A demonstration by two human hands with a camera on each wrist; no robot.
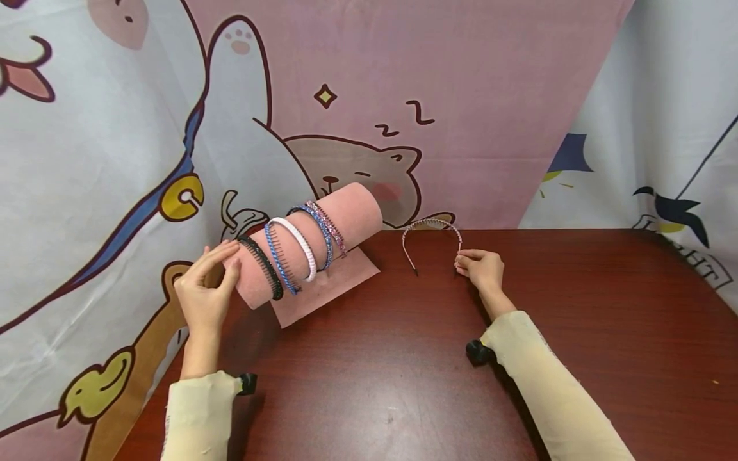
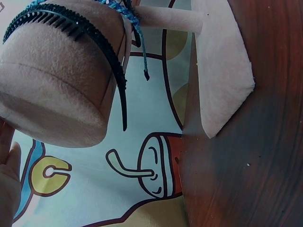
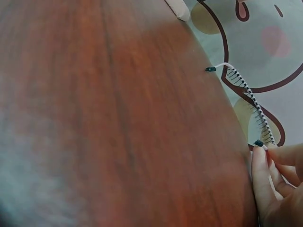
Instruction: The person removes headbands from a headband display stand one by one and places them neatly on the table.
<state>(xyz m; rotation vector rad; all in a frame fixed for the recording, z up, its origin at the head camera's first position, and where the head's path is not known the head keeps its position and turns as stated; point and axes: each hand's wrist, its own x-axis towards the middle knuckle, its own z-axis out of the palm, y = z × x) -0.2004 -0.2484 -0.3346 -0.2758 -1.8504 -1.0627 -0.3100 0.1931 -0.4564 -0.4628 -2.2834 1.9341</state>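
Note:
A pink plush headband stand (image 1: pixel 354 211) leans at the back left, its padded roll tilted above a flat base (image 1: pixel 328 288). At the roll's lower left end, my left hand (image 1: pixel 204 288) holds on with curled fingers and thumb; part of it is hidden behind the roll in the left wrist view. Several headbands are on the roll, among them a black toothed one (image 2: pixel 90 26), a blue one (image 1: pixel 278 259) and a white one (image 1: pixel 300 243). Between thumb and fingers, my right hand (image 1: pixel 481 269) pinches one end of a thin pale pink toothed headband (image 3: pixel 253 97), its arch pointing up.
A dark red-brown wooden table (image 1: pixel 369 384) spreads in front of me. Behind it hangs a cartoon-printed cloth (image 1: pixel 490 96), close to the stand and the pale headband. Black wrist devices (image 1: pixel 477 353) sit at both sleeve cuffs.

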